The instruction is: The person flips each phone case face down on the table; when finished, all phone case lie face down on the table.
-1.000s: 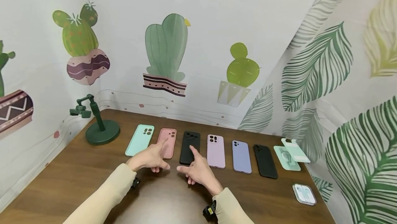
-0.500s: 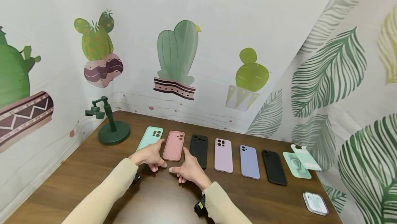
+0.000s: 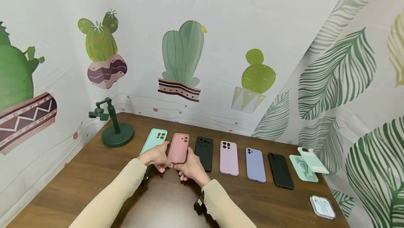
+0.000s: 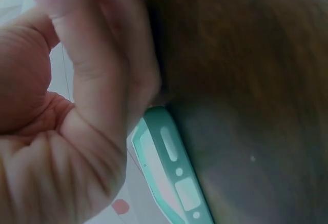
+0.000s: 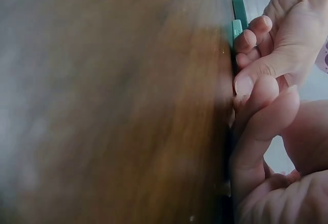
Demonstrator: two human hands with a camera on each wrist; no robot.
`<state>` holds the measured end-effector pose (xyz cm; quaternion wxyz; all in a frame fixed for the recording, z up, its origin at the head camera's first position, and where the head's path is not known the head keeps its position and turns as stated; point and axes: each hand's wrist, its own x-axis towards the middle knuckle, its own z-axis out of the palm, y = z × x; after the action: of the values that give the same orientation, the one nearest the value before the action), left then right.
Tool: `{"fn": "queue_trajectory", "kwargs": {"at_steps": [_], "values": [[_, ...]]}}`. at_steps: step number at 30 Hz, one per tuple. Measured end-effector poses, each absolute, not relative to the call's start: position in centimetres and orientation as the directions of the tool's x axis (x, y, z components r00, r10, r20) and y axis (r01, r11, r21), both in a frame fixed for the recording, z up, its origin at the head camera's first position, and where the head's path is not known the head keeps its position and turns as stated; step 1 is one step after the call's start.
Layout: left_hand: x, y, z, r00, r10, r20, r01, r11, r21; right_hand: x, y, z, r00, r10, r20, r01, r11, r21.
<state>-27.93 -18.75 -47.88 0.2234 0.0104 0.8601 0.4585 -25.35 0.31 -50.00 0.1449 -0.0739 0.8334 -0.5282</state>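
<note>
A pink phone case (image 3: 179, 148), with camera cut-outs at its upper right, lies flat on the brown table. My left hand (image 3: 156, 156) grips its left side, index finger along the edge and thumb at the lower left corner. On the other side my right hand (image 3: 192, 167) holds it, index finger at the right edge and thumb at the bottom. Both hands' other fingers are curled. A mint green phone case (image 3: 154, 139) is partly hidden behind the left hand; in the left wrist view the mint case's side (image 4: 177, 170) shows its button openings.
To the right lie a black case (image 3: 203, 152), a lilac case (image 3: 229, 159), a periwinkle case (image 3: 256, 166) and another black case (image 3: 281, 172). A mint holder (image 3: 304, 167) and boxed earphones (image 3: 323, 207) sit far right. A dark green stand (image 3: 118, 135) stands back left.
Both hands have moved in from beside the pink case to its edges and taken hold of it. The head view has shifted, moving the table's things rightward in the picture.
</note>
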Motion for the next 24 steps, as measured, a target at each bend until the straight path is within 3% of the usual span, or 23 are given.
{"fn": "queue_trajectory", "kwargs": {"at_steps": [24], "values": [[-27.94, -18.65, -48.34, -0.909, 0.215, -0.357, -0.195, 0.537, 0.821, -25.25, -0.26, -49.91, -0.955, -0.237, -0.180, 0.074, 0.400, -0.914]]}}
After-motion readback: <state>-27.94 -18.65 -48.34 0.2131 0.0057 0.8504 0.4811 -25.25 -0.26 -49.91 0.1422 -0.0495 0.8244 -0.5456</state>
